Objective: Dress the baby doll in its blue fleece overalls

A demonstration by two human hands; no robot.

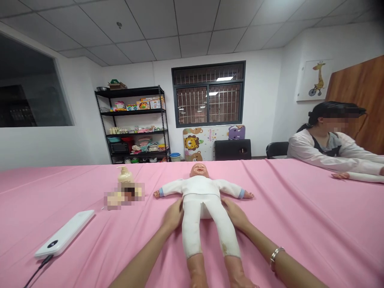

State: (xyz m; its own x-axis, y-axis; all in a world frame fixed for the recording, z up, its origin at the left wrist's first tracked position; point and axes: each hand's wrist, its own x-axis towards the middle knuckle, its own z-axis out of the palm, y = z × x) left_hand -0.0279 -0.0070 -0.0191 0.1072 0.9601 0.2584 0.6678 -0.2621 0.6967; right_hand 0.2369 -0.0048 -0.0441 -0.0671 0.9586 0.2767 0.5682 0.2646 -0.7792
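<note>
A baby doll [201, 186] in a white long-sleeved top with blue cuffs and white leggings lies face up on a pink cloth [288, 224]. Its arms are spread wide and its feet point toward me. My left hand [174, 214] grips the doll's hip on the left side, its fingers mostly hidden beneath the body. On the opposite hip, my right hand [235, 212] holds the doll the same way, with most fingers out of sight. A silver bracelet [274, 257] circles my right wrist.
A white power bank [66, 234] with a black cable lies at left. Beyond it stand a cream pump bottle [124, 175] and pixelated items [124, 196]. At right sits another person [321, 148] beside a second doll's arm [364, 177]. A black shelf [133, 113] stands behind.
</note>
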